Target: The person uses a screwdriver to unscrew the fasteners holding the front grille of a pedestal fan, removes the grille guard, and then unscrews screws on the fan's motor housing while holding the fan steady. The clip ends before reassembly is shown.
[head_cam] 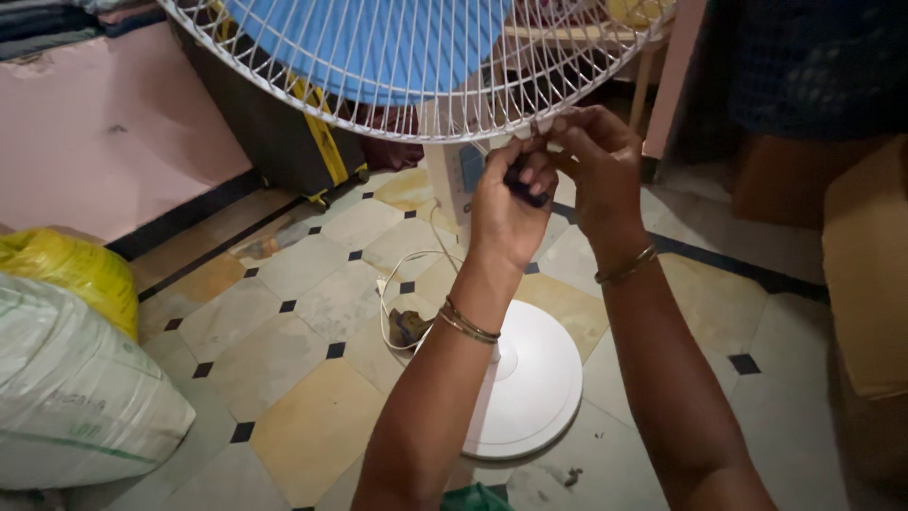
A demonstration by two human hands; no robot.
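Observation:
A pedestal fan stands before me, with a white wire grille [397, 66], blue blades [369, 38] and a round white base [534, 388]. Both my hands are raised to the grille's lower rim. My left hand [506, 213] grips a small dark tool [525, 189], possibly a screwdriver handle, pointed up at the rim. Beside it, my right hand [596, 166] pinches the rim with its fingertips. Thin bangles circle both wrists. What sits between the fingertips is hidden.
A white cord with a plug [407, 326] lies on the tiled floor by the base. A white sack [76, 388] and a yellow bag [76, 270] sit at the left. A brown cardboard box [865, 274] stands at the right; a pink wall [104, 123] is behind.

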